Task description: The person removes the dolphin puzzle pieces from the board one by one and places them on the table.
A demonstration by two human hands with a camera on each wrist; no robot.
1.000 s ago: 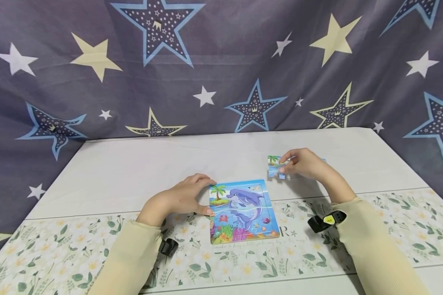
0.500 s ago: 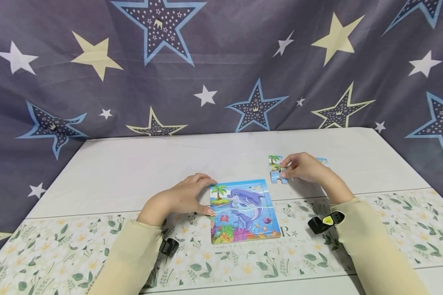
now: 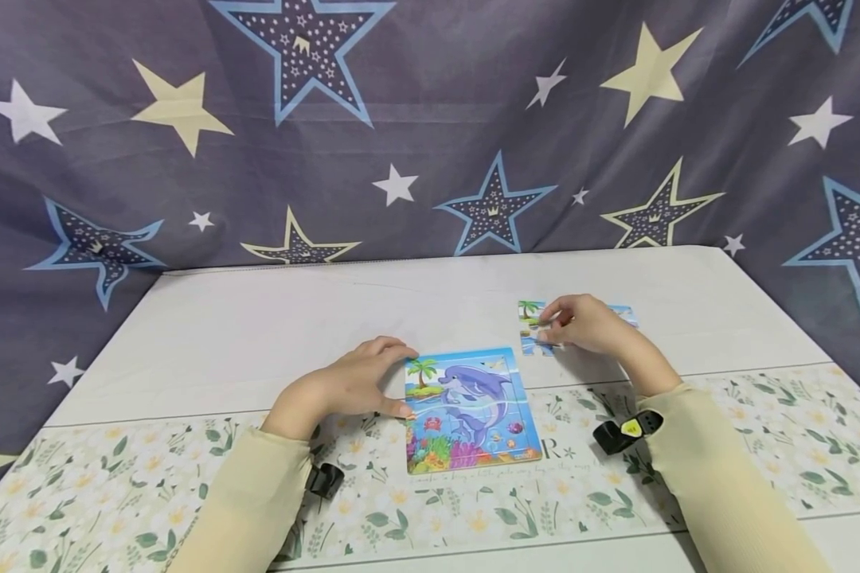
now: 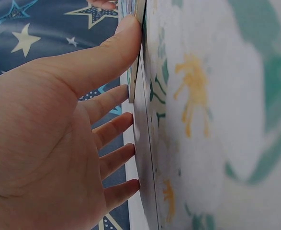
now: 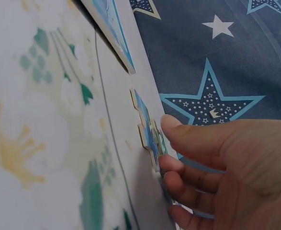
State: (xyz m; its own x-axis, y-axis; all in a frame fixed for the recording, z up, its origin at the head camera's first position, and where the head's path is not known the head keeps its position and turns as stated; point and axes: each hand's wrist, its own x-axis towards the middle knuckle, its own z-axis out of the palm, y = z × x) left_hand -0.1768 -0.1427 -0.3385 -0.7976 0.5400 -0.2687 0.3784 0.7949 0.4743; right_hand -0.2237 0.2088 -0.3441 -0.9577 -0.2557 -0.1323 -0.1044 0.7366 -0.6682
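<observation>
I'm seeing the left grip resting, released, against the left side of the dolphin board, fingers lying extended and thumb touching the edge. The board is lying on the bench, partly over its floral band. Beyond the board's far right corner, the right grip is bending over the pieces, thumb and fingers curving; I'm not managing to tell whether it is pinching one. A blue piece is showing on that grip's right. A starry cloth is hanging behind.
</observation>
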